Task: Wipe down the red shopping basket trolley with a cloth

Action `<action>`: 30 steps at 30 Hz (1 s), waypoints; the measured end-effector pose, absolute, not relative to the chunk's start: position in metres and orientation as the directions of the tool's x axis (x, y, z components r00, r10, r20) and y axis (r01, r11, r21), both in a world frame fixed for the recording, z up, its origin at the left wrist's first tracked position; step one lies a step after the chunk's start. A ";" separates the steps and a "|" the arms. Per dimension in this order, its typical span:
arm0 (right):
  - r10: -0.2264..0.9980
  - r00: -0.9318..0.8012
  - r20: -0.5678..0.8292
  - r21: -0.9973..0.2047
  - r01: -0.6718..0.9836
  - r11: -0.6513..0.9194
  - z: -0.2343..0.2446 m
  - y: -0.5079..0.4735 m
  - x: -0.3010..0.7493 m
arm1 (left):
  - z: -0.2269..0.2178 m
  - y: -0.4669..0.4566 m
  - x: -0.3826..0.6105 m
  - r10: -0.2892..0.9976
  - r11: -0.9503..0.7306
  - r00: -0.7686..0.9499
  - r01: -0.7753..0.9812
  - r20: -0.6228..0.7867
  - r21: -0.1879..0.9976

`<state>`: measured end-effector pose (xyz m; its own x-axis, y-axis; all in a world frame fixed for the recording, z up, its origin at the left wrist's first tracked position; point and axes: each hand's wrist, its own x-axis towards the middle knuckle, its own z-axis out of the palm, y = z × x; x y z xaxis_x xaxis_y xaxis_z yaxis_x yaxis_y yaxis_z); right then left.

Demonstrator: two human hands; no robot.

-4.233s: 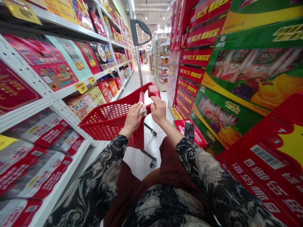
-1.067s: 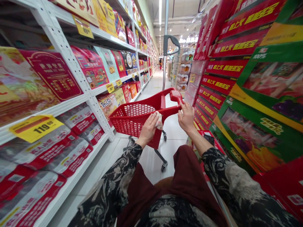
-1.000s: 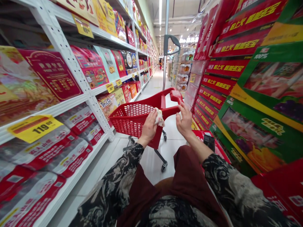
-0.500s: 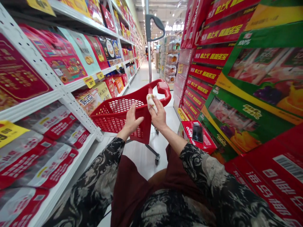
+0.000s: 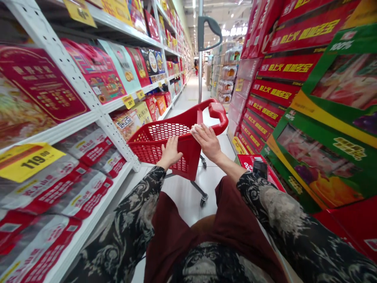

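A red plastic shopping cart (image 5: 193,157) with a honeycomb-pattern basket stands right before me, its handle loop (image 5: 220,118) at the right. My left hand (image 5: 171,152) rests against the near side of the basket, fingers stretched out and thumb apart, holding nothing. Close to the handle, my right hand (image 5: 208,144) presses a white cloth (image 5: 194,127) onto the cart's top rim. Most of the cloth is hidden under the fingers.
White shelving (image 5: 100,114) with packaged goods runs along the left. Stacked red drink cartons (image 5: 273,94) and green juice cartons (image 5: 321,157) line the right. A phone-like dark object (image 5: 260,169) lies on a red box. A grey-handled pole (image 5: 200,70) rises behind the cart.
My right hand has turned palm-down and brought the cloth onto the cart rim. My left hand has lowered against the basket's side. The view has shifted left.
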<state>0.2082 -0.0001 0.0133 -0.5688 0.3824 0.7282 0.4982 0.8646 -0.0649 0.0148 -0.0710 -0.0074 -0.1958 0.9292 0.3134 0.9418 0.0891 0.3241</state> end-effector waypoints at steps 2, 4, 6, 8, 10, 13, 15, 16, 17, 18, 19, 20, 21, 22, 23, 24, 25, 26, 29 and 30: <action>0.341 -0.639 0.689 -0.031 0.445 0.895 0.001 -0.004 0.207 | -0.004 -0.073 0.017 0.932 0.088 -0.194 0.941 0.308 0.327; 0.300 -0.707 0.640 0.007 0.396 0.918 -0.017 -0.010 0.209 | 0.000 -0.075 0.020 0.938 0.084 -0.184 0.943 0.294 0.321; 0.262 -0.764 0.590 0.042 0.353 0.935 -0.036 -0.016 0.213 | 0.004 -0.078 0.023 0.948 0.089 -0.176 0.947 0.266 0.308; 0.234 -0.800 0.553 0.065 0.322 0.945 -0.049 -0.020 0.220 | 0.007 -0.081 0.026 0.956 0.104 -0.176 0.952 0.235 0.287; 0.216 -0.795 0.566 0.080 0.314 0.946 -0.051 -0.022 0.226 | 0.010 -0.082 0.030 0.960 0.118 -0.179 0.956 0.216 0.268; 0.219 -0.698 0.682 0.078 0.367 0.927 -0.030 -0.019 0.230 | 0.011 -0.083 0.033 0.959 0.130 -0.188 0.957 0.211 0.259; 0.238 -0.618 0.750 0.057 0.419 0.906 -0.010 -0.014 0.227 | 0.011 -0.083 0.035 0.956 0.133 -0.192 0.957 0.220 0.258; 0.249 -0.593 0.766 0.049 0.440 0.897 -0.002 -0.011 0.225 | 0.012 -0.083 0.035 0.956 0.132 -0.192 0.958 0.224 0.256; 0.257 -0.584 0.770 0.047 0.454 0.890 0.003 -0.008 0.223 | 0.012 -0.083 0.036 0.955 0.133 -0.192 0.959 0.225 0.250; 0.261 -0.592 0.763 0.052 0.458 0.887 0.005 -0.005 0.220 | 0.012 -0.083 0.037 0.956 0.139 -0.194 0.960 0.221 0.242; 0.261 -0.610 0.749 0.062 0.456 0.888 0.003 -0.003 0.218 | 0.013 -0.083 0.038 0.957 0.147 -0.197 0.962 0.211 0.230; 0.256 -0.633 0.730 0.075 0.448 0.891 -0.002 -0.002 0.216 | 0.014 -0.083 0.039 0.959 0.158 -0.202 0.963 0.198 0.216; 0.249 -0.659 0.710 0.091 0.436 0.895 -0.010 -0.001 0.215 | 0.015 -0.084 0.040 0.961 0.167 -0.205 0.965 0.184 0.201; 0.238 -0.684 0.690 0.108 0.422 0.900 -0.020 -0.002 0.215 | 0.016 -0.085 0.042 0.963 0.174 -0.207 0.967 0.171 0.188; 0.226 -0.707 0.671 0.125 0.408 0.905 -0.030 -0.003 0.214 | 0.016 -0.085 0.043 0.965 0.177 -0.206 0.968 0.163 0.178; 0.211 -0.730 0.650 0.142 0.390 0.910 -0.041 -0.004 0.215 | 0.017 -0.086 0.045 0.967 0.175 -0.202 0.969 0.158 0.172; 0.196 -0.753 0.628 0.156 0.369 0.916 -0.052 -0.006 0.216 | 0.017 -0.087 0.047 0.968 0.170 -0.197 0.971 0.156 0.169; 0.185 -0.777 0.602 0.166 0.348 0.923 -0.061 -0.009 0.218 | 0.017 -0.087 0.048 0.969 0.163 -0.189 0.973 0.156 0.165; 0.178 -0.828 0.531 0.169 0.310 0.936 -0.074 -0.014 0.224 | 0.016 -0.088 0.052 0.972 0.132 -0.156 0.981 0.173 0.145; 0.178 -0.835 0.521 0.168 0.305 0.938 -0.073 -0.015 0.226 | 0.015 -0.088 0.053 0.972 0.120 -0.144 0.983 0.185 0.136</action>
<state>0.2256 -0.0154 -0.0728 -0.8350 0.1782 0.5205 0.3047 0.9376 0.1678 0.0531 -0.0877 0.0152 -0.1440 0.9722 0.1849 0.9834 0.1198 0.1362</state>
